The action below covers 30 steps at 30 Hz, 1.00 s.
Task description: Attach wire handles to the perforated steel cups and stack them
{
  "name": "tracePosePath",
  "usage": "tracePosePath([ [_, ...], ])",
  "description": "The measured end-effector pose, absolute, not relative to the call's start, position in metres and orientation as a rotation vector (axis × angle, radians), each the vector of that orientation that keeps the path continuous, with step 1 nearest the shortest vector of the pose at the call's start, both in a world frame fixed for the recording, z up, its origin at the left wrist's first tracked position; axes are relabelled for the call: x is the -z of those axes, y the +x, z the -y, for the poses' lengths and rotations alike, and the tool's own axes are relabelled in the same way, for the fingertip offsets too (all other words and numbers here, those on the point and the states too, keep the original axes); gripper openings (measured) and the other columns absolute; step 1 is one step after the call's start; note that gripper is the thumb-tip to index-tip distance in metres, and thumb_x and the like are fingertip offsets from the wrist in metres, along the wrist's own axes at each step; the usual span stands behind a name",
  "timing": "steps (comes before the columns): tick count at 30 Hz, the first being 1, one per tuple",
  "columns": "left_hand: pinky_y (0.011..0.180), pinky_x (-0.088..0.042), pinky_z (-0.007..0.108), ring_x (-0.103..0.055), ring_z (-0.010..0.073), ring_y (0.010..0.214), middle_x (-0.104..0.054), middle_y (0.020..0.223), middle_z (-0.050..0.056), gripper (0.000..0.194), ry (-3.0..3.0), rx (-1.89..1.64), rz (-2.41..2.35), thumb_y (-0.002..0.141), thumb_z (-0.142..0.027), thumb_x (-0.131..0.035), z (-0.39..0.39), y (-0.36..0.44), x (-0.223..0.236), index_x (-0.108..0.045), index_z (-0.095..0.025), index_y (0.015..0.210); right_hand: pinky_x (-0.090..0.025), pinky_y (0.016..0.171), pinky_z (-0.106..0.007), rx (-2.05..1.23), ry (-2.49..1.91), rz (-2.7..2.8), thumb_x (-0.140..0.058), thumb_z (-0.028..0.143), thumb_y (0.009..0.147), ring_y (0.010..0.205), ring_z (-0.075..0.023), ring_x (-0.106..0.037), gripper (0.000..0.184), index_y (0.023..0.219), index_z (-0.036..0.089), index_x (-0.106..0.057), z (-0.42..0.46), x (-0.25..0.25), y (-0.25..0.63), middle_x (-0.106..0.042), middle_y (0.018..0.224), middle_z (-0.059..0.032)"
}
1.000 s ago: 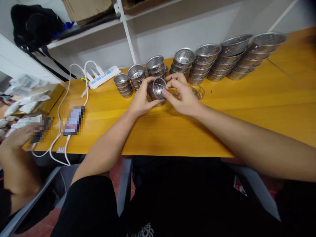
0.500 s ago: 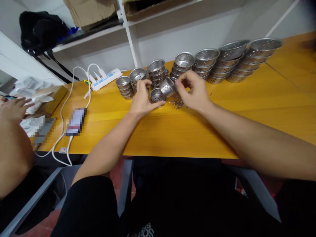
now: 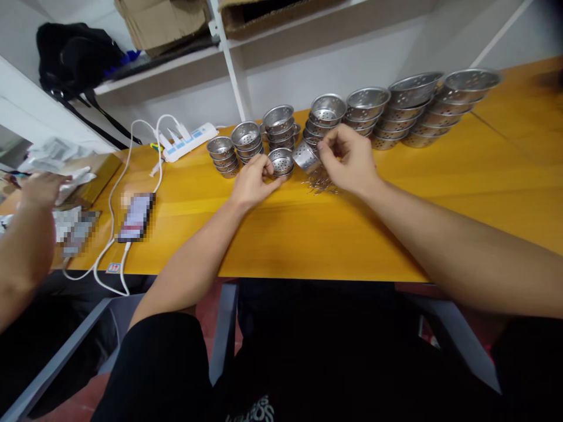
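Observation:
Between finger and thumb, my right hand [image 3: 349,158] grips one perforated metal cup [image 3: 306,157], tilted on its side above the table. Under and beside that cup lies a small heap of thin bent wire pieces [image 3: 322,183]. My left hand [image 3: 254,183] is curled around a short stack of perforated cups [image 3: 281,159] that stands upright, its thumb along the near side and its fingers at the left. Behind my hands run several taller nested stacks, among them a small-cup stack [image 3: 222,157] on the left and a wide-cup stack [image 3: 466,97] on the right.
A white power strip [image 3: 191,142] with cables lies at the back left. A charging phone [image 3: 136,217] rests near the front left. Another person's hand [image 3: 41,189] reaches over white plastic packets [image 3: 65,225] at the far left. A shelf [image 3: 162,61] holds a black bag and cardboard.
My right hand has lifted one cup out of the short stack and moved it right, tilting it. My left hand has stayed at the stack. The other person's hand has shifted.

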State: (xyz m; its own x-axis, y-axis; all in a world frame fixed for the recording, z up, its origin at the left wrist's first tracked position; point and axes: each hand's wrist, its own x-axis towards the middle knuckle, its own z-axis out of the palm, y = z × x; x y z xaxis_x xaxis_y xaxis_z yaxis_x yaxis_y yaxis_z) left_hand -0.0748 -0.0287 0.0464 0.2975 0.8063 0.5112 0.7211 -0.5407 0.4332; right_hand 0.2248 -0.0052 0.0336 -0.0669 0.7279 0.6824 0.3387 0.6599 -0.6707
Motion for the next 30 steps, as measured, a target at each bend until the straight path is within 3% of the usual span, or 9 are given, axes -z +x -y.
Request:
tracePosePath([
  [2, 0.098, -0.070, 0.044, -0.080, 0.0269, 0.109, -0.081, 0.126, 0.006, 0.058, 2.450, -1.139, -1.390, 0.097, -0.053, -0.114, 0.028, -0.076, -0.046, -0.070, -0.027, 0.124, -0.074, 0.080, -0.056, -0.437, -0.838, 1.669, -0.085, 0.079, 0.117, 0.077, -0.0280, -0.070, 0.050, 0.103, 0.032, -0.073, 0.010, -0.034, 0.219, -0.073, 0.090, -0.0050],
  [4, 0.116, -0.073, 0.053, -0.083, 0.0361, 0.135, -0.080, 0.154, 0.013, 0.091, 2.479, -1.171, -1.283, 0.089, -0.075, -0.116, 0.026, -0.076, -0.044, -0.068, -0.029, 0.151, -0.067, 0.070, -0.048, -0.492, -0.799, 1.676, -0.088, 0.077, 0.116, 0.071, -0.0239, -0.063, 0.051, 0.101, 0.032, -0.071, 0.019, -0.037, 0.211, -0.069, 0.086, -0.0025],
  [7, 0.141, -0.065, 0.062, -0.074, 0.0455, 0.167, -0.072, 0.179, 0.019, 0.120, 2.552, -1.087, -1.106, 0.087, -0.097, -0.107, 0.024, -0.075, -0.039, -0.058, -0.032, 0.175, -0.060, 0.066, -0.041, -0.583, -0.757, 1.700, -0.089, 0.074, 0.115, 0.071, -0.0219, -0.062, 0.049, 0.101, 0.031, -0.069, 0.033, -0.043, 0.200, -0.066, 0.085, -0.0012],
  [10, 0.151, -0.059, 0.066, -0.072, 0.0456, 0.173, -0.069, 0.185, 0.020, 0.111, 2.570, -1.037, -0.972, 0.104, -0.093, -0.093, 0.025, -0.072, -0.033, -0.047, -0.033, 0.185, -0.060, 0.065, -0.040, -0.685, -0.738, 1.723, -0.091, 0.074, 0.114, 0.071, -0.0221, -0.067, 0.049, 0.106, 0.032, -0.066, 0.043, -0.048, 0.196, -0.069, 0.086, -0.0006],
  [13, 0.151, -0.059, 0.071, -0.069, 0.0470, 0.177, -0.064, 0.189, 0.020, 0.110, 2.526, -1.111, -0.950, 0.112, -0.080, -0.089, 0.029, -0.068, -0.030, -0.031, -0.037, 0.195, -0.063, 0.061, -0.042, -0.804, -0.758, 1.736, -0.090, 0.077, 0.113, 0.066, -0.0241, -0.071, 0.049, 0.131, 0.037, -0.069, 0.046, -0.047, 0.198, -0.071, 0.084, 0.0021],
  [16, 0.148, -0.063, 0.072, -0.065, 0.0478, 0.182, -0.059, 0.192, 0.021, 0.107, 2.513, -1.177, -0.900, 0.112, -0.080, -0.091, 0.033, -0.066, -0.033, -0.036, -0.037, 0.192, -0.072, 0.070, -0.050, -0.798, -0.793, 1.774, -0.084, 0.081, 0.114, 0.070, -0.0294, -0.079, 0.062, 0.157, 0.041, -0.069, 0.048, -0.043, 0.200, -0.077, 0.090, 0.0003],
  [21, 0.141, -0.070, 0.068, -0.070, 0.0469, 0.176, -0.069, 0.180, 0.019, 0.103, 2.494, -1.130, -0.873, 0.103, -0.098, -0.092, 0.035, -0.068, -0.038, -0.058, -0.036, 0.178, -0.080, 0.091, -0.060, -0.691, -0.800, 1.824, -0.078, 0.078, 0.118, 0.092, -0.0350, -0.088, 0.057, 0.162, 0.042, -0.077, 0.052, -0.047, 0.202, -0.086, 0.112, -0.0071],
  [25, 0.129, -0.076, 0.061, -0.084, 0.0394, 0.157, -0.076, 0.171, 0.017, 0.101, 2.309, -1.178, -0.922, 0.110, -0.104, -0.077, 0.036, -0.071, -0.035, -0.054, -0.036, 0.180, -0.073, 0.121, -0.078, -0.476, -0.717, 1.944, -0.087, 0.076, 0.111, 0.136, -0.0475, -0.085, 0.044, 0.137, 0.040, -0.091, 0.052, -0.063, 0.212, -0.085, 0.152, -0.0138],
  [30, 0.109, -0.081, 0.050, -0.093, 0.0317, 0.128, -0.087, 0.150, 0.014, 0.091, 2.215, -1.178, -0.827, 0.111, -0.104, -0.075, 0.039, -0.079, -0.044, -0.065, -0.033, 0.167, -0.068, 0.133, -0.078, -0.521, -0.569, 2.129, -0.090, 0.085, 0.111, 0.141, -0.0472, -0.083, 0.048, 0.112, 0.038, -0.095, 0.047, -0.067, 0.221, -0.079, 0.167, -0.0133],
])
